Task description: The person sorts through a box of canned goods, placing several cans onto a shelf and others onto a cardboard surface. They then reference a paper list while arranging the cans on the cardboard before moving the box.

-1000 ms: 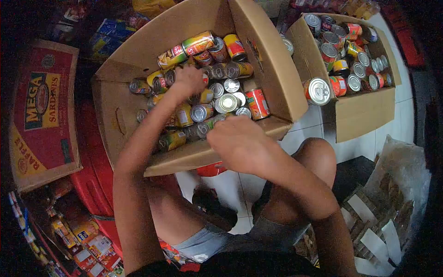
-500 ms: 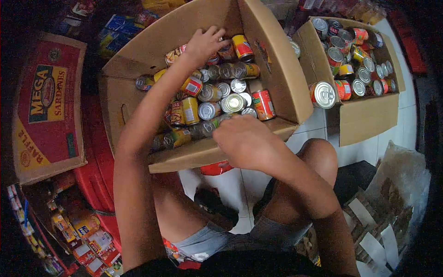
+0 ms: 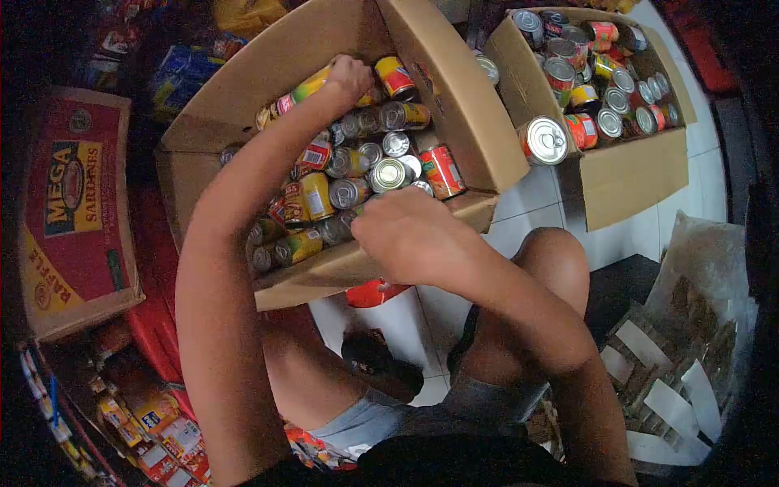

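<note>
Inside a large open cardboard box (image 3: 462, 89), many food cans stand or lie on their sides. My left hand (image 3: 349, 77) reaches to the back of the box, fingers curled down around a can that the hand mostly hides. Close to its left is a yellow can (image 3: 312, 84); on its right stands a red and yellow can (image 3: 394, 77). My right hand (image 3: 406, 231) is closed over the near rim, beside a silver can top (image 3: 388, 174) and a red can (image 3: 442, 171). Its fingertips and anything in them are hidden.
A smaller box (image 3: 633, 191) full of cans stands on the right, with a single can (image 3: 544, 141) at its corner. At the left is a red sardines carton (image 3: 77, 203). Packets (image 3: 154, 422) lie lower left; a plastic bag (image 3: 706, 276) lies on the right.
My left hand's fingers, spread over the back cans before, are now curled down. My right hand stays at the near rim. The whole view has shifted slightly.
</note>
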Action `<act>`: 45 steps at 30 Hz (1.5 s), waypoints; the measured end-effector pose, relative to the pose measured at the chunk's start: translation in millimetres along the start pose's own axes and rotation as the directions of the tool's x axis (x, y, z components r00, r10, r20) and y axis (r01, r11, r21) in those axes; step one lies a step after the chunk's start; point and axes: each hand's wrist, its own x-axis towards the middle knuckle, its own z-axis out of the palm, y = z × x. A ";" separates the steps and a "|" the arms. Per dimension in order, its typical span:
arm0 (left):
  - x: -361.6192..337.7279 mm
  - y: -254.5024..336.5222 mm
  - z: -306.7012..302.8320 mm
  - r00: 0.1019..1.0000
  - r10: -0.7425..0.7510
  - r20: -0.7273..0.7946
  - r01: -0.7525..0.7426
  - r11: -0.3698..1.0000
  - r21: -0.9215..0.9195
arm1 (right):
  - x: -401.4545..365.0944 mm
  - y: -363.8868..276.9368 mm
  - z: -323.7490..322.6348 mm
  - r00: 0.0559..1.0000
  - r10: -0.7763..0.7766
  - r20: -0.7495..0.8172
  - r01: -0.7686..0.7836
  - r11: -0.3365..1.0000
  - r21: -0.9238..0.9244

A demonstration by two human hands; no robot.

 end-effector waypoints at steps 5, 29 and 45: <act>-38.8 -14.2 -3.6 0.990 -0.122 -0.070 0.125 0.991 0.047 | 3.1 -1.0 -2.2 1.000 -0.012 0.020 0.012 1.000 -0.008; -6.9 -4.3 33.1 0.996 -0.009 -0.093 -0.007 0.984 -0.176 | 6.5 7.5 -1.0 0.996 -0.086 0.012 0.084 0.992 0.097; -65.6 -32.6 -43.1 0.619 -0.135 0.773 0.144 0.988 0.058 | 8.6 2.8 -10.4 0.990 -0.052 0.133 0.047 0.998 0.036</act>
